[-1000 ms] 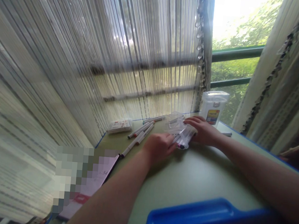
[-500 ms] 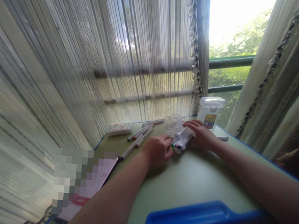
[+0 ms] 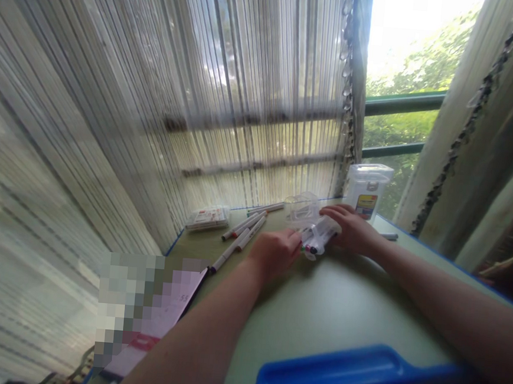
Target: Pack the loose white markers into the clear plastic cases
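Note:
A clear plastic marker case lies on its side on the table, its lid swung open at the back left. Several markers are inside, their dark, pink and green ends facing me. My right hand is closed around the case's far right end. On the left side, my left hand has its fingers curled against the case's open end, beside the marker ends. Its fingertips are partly hidden. Loose white markers lie left of the case, several of them side by side.
Behind my right hand stands a tall clear container, with another marker near its base. A flat clear box rests at the back left. Nearer are a pink booklet and a blue plastic edge. A string curtain hangs behind.
The view has shifted slightly, moving everything a little to the right. My left fingers have drawn closer together at the case's open end. My right hand keeps its place on the case.

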Action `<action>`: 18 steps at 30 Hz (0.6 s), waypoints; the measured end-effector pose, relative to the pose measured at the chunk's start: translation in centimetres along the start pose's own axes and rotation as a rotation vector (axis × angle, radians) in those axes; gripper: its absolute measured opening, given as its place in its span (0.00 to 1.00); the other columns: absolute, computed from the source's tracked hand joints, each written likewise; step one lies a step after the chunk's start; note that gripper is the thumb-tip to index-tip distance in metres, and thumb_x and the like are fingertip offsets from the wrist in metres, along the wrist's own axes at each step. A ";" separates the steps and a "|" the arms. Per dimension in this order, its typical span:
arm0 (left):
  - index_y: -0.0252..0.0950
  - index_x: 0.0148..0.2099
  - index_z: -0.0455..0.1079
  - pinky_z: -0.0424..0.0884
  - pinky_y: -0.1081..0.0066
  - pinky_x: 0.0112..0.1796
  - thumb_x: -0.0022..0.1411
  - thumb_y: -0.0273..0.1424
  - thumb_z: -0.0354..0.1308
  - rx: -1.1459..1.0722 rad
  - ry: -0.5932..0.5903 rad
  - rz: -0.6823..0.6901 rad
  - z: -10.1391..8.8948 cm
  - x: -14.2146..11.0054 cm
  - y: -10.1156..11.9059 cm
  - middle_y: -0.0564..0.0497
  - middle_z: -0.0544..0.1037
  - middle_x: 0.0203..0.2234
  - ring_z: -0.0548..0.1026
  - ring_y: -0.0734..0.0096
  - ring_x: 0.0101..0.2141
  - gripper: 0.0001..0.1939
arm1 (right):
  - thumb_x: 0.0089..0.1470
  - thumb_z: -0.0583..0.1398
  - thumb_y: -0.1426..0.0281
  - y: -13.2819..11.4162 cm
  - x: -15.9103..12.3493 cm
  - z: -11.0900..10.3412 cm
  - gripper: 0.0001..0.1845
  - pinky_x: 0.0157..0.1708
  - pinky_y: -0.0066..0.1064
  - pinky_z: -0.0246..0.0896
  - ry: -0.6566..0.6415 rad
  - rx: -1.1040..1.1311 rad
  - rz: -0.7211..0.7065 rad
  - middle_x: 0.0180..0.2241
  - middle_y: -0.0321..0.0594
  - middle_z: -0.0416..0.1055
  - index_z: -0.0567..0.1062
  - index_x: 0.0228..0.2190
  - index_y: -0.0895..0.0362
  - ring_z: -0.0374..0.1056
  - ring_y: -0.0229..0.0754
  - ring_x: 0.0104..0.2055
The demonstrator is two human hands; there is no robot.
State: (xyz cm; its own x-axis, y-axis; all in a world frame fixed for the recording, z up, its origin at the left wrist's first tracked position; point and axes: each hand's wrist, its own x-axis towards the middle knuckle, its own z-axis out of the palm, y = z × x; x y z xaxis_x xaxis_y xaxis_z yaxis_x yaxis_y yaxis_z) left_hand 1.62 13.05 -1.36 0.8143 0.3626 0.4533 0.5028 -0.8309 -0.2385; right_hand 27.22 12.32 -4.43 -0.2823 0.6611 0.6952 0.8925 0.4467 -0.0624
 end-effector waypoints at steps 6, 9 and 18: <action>0.34 0.39 0.70 0.69 0.70 0.30 0.67 0.33 0.45 0.001 -0.022 0.010 -0.1 0.0 0.0 0.46 0.77 0.34 0.77 0.67 0.31 0.13 | 0.39 0.66 0.72 0.0 0.0 -0.1 0.34 0.50 0.51 0.62 -0.001 0.010 -0.011 0.49 0.48 0.70 0.71 0.51 0.54 0.62 0.58 0.52; 0.34 0.38 0.70 0.69 0.71 0.30 0.66 0.33 0.46 0.003 -0.021 0.015 0.0 0.0 -0.1 0.47 0.77 0.34 0.77 0.67 0.31 0.12 | 0.39 0.66 0.71 0.0 0.0 -0.2 0.33 0.50 0.51 0.63 -0.006 -0.002 -0.015 0.49 0.49 0.70 0.71 0.51 0.55 0.61 0.58 0.52; 0.34 0.39 0.70 0.69 0.71 0.31 0.65 0.32 0.49 -0.013 -0.034 0.010 -0.1 0.0 -0.1 0.46 0.77 0.34 0.76 0.68 0.32 0.10 | 0.39 0.66 0.70 0.1 -0.1 -0.1 0.34 0.49 0.51 0.63 0.004 -0.004 -0.024 0.49 0.48 0.70 0.70 0.51 0.53 0.62 0.57 0.52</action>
State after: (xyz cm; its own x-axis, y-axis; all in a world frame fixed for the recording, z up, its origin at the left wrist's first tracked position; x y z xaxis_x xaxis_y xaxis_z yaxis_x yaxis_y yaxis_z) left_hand 1.54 13.15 -1.24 0.8290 0.3679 0.4213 0.4905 -0.8402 -0.2313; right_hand 27.40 12.25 -4.40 -0.3019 0.6481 0.6991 0.8871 0.4597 -0.0431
